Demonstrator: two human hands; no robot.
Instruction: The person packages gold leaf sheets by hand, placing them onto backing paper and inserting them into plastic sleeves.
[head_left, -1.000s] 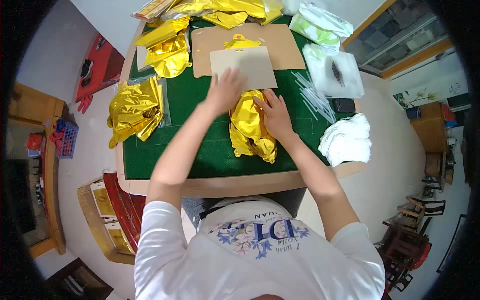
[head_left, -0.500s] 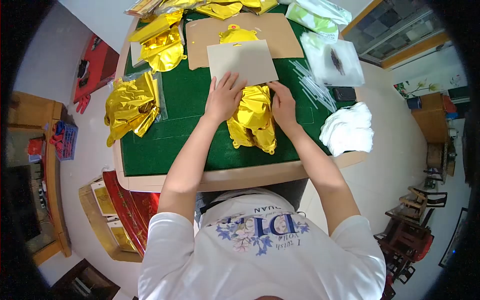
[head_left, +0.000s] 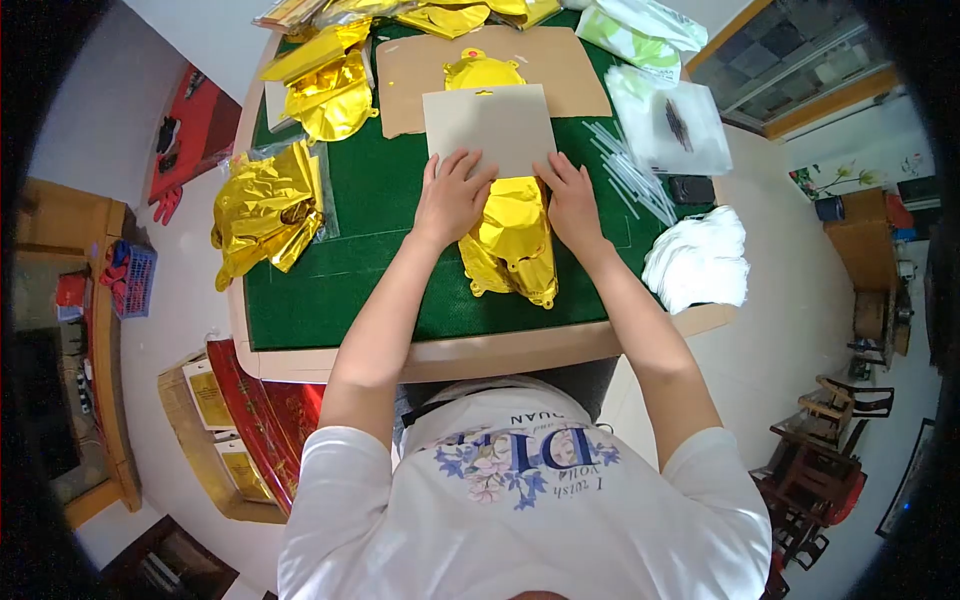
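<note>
A grey cardboard hang card (head_left: 488,128) with a slot near its top edge lies over gold foil balloons on the green table mat. My left hand (head_left: 452,200) has its fingers on the lower left part of the card, thumb beside the foil. At the lower right corner, my right hand (head_left: 573,203) holds the card's edge between thumb and fingers. Below the card, a crinkled gold foil balloon (head_left: 508,235) sticks out between my wrists. Another gold foil piece (head_left: 483,70) with a small red spot shows above the card; the part underneath is hidden.
Brown cardboard (head_left: 400,95) lies behind the card. Gold foil balloons (head_left: 268,205) sit at the left, with more along the back. To the right are white straws (head_left: 625,170), clear plastic bags (head_left: 680,120), a small black box (head_left: 690,189) and a white stack (head_left: 698,258).
The card has turned from tilted to nearly square and moved slightly down over the foil. My right hand has shifted with its corner; my left hand stays at the lower left.
</note>
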